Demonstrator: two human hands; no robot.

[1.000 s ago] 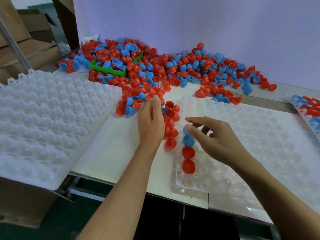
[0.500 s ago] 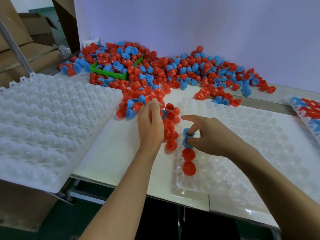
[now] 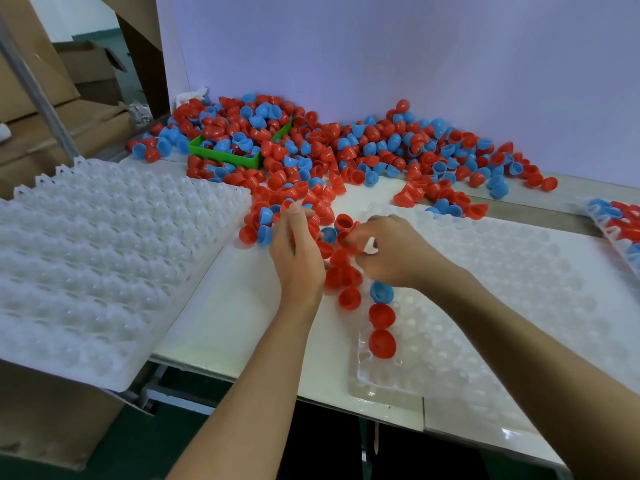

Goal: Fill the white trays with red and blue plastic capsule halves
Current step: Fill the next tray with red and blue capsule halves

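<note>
Head cam: both hands meet over the small run of loose capsule halves (image 3: 341, 268) spilled beside the tray being filled. Left hand (image 3: 298, 258) stands on edge w/ fingers curled at the top, seemingly bunching a few red halves against the palm, prob. to keep a supply ready for feeding; what exactly it grips is hidden behind the hand. Right hand (image 3: 391, 251) reaches across w/ fingers curled down, fingertips (image 3: 349, 239) at a red half next to the left hand; can't tell if it already pinches one or is only touching. Just below the right wrist, the working tray (image 3: 485, 306) has three halves seated in its near-left column: a blue half (image 3: 381, 292), then two red halves (image 3: 381, 315) toward the near edge, domes up, so filling has barely begun and most pockets are bare. Tray sits right by the loose halves, keeps reaches short. Further back, the big pile (image 3: 346, 150) of red & blue halves spreads along the wall, partly burying a green bin (image 3: 225, 155). Left side: a stack of spare trays (image 3: 104, 258) rests on a cardboard box (image 3: 52, 427), overhanging the table (image 3: 225, 323), within reach for the next swap. Far right edge: another tray (image 3: 620, 223) already loaded w/ red & blue, set aside.
</note>
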